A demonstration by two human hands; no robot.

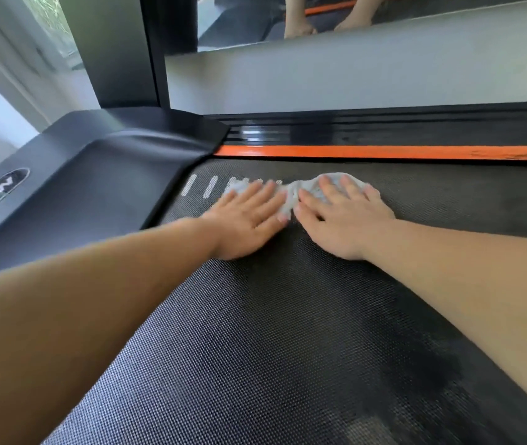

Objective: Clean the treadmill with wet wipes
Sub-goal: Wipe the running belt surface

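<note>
Slippage is the main risk: the left hand [249,216] and right hand [342,216] lie flat with straight fingers, gripping nothing and only pressing a bunched white wipe [290,194] onto the belt [255,316] just below the orange stripe [352,152]. A hard push could, I judge, roll the wipe into a wad or slide a palm off it onto the rough weave. The belt is dark textured mesh with darker, seemingly damp patches [432,374] well below the stripe; left of the stripe sits the black motor cover [95,175], and above it a mirror [239,24] showing legs.
</note>
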